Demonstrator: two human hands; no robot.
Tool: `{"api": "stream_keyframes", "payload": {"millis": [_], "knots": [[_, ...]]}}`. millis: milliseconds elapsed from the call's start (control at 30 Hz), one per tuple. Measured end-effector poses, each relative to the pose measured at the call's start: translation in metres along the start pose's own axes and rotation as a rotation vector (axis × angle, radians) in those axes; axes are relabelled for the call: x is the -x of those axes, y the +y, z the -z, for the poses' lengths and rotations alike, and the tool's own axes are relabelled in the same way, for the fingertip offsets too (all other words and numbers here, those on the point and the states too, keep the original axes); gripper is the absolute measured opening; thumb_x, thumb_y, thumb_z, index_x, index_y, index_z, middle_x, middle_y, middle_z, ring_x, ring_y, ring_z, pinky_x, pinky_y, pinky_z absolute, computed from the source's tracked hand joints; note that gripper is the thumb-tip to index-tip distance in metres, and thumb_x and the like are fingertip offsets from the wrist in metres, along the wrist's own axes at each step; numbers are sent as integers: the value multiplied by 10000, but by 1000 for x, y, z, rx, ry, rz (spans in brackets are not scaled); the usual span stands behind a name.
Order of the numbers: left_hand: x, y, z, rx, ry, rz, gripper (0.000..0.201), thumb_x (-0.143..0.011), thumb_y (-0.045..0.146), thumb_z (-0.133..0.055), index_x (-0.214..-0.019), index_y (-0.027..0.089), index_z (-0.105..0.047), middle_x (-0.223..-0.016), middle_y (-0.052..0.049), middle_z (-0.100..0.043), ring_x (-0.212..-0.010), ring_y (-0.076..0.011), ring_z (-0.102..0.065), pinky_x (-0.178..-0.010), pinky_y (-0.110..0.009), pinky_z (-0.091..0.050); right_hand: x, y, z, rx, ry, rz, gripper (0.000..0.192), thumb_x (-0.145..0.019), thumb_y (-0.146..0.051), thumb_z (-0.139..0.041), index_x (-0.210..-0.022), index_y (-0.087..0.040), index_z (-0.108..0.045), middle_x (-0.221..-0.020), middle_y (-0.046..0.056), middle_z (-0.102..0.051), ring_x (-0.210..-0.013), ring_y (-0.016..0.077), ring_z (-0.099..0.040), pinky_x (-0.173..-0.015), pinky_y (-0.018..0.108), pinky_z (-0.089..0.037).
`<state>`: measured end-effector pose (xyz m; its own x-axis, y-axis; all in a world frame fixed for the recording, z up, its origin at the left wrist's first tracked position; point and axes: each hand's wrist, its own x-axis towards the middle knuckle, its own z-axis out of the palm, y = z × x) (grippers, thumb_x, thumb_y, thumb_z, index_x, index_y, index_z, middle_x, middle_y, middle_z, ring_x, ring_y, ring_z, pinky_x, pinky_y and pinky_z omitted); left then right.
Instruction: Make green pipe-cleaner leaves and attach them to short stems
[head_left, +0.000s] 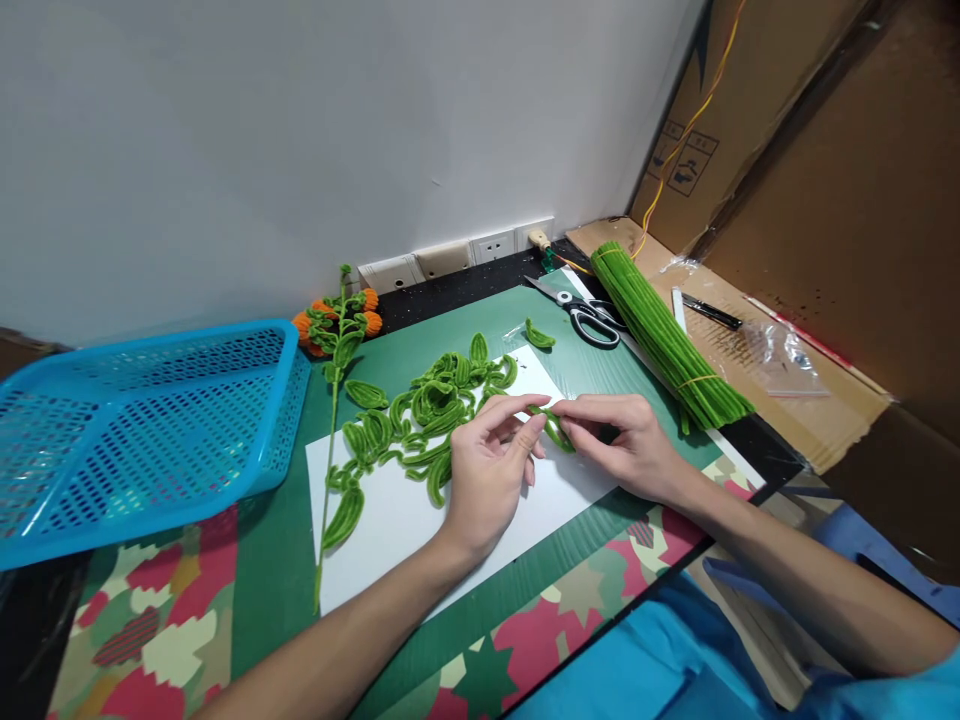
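Between my two hands is a green pipe cleaner (pixel 556 430) bent into a small loop. My left hand (pixel 495 455) pinches its left end between thumb and forefinger. The fingers of my right hand (pixel 619 435) close on its other side. Just left of my hands, a pile of green pipe-cleaner leaves (pixel 442 395) lies on a white sheet of paper (pixel 405 545), partly covered by my left hand. A long green stem (pixel 334 400) with leaves and orange pumpkin-like balls (pixel 373 322) lies along the paper's left side. One loose leaf (pixel 539 335) rests beyond the paper.
A blue plastic basket (pixel 296 400) stands at the left. Scissors (pixel 592 325) and a tied bundle of green pipe cleaners (pixel 667 335) lie at the back right. Behind are wall sockets (pixel 493 247) with a plug; a cardboard box (pixel 817 150) rises on the right. A black pen (pixel 712 312) lies on cardboard.
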<state>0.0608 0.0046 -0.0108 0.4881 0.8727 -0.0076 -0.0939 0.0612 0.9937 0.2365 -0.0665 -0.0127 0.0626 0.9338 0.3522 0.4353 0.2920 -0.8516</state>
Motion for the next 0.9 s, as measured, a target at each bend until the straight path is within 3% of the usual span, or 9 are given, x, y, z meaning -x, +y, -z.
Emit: {"api": "stream_keyframes", "payload": {"millis": [133,333,633,900], "knots": [[0,-1,0,15,11,-24,264,-889,361,-830,-1089,189,-827,-1089,-93,-742,-608,-100,-662,-404,-198,-513,0,-1,0,48,36,63,252,-1028,-162,-573,-1165,-172,-784,-791,27,-700,-673,141,-618,-628,268,-466],[-1,0,0,33,36,21,273,-860,350,-866,-1056,170,-809,-691,-2,-670,-516,-103,-616,-398,-182,-484,1,-1,-1,62,59,-20,187,-1041,-219,-591,-1145,-191,-744,-849,28,-734,-677,140,-642,-628,258,-493],[0,1,0,9,30,-18,206,-884,352,-839,-1011,190,-849,-827,-46,-744,-508,-99,-632,-395,-204,-497,0,-4,1,-26,52,-101,183,-1034,-278,-623,-1074,-180,-771,-870,53,-771,-699,154,-678,-599,255,-514],[-2,-1,3,77,-3,70,253,-861,359,-866,-1026,169,-836,-577,6,-666,-400,-79,-534,-391,-189,-424,1,-2,2,-50,49,-59,166,-1029,-238,-619,-1054,-185,-775,-852,45,-750,-688,147,-650,-603,257,-504]]}}
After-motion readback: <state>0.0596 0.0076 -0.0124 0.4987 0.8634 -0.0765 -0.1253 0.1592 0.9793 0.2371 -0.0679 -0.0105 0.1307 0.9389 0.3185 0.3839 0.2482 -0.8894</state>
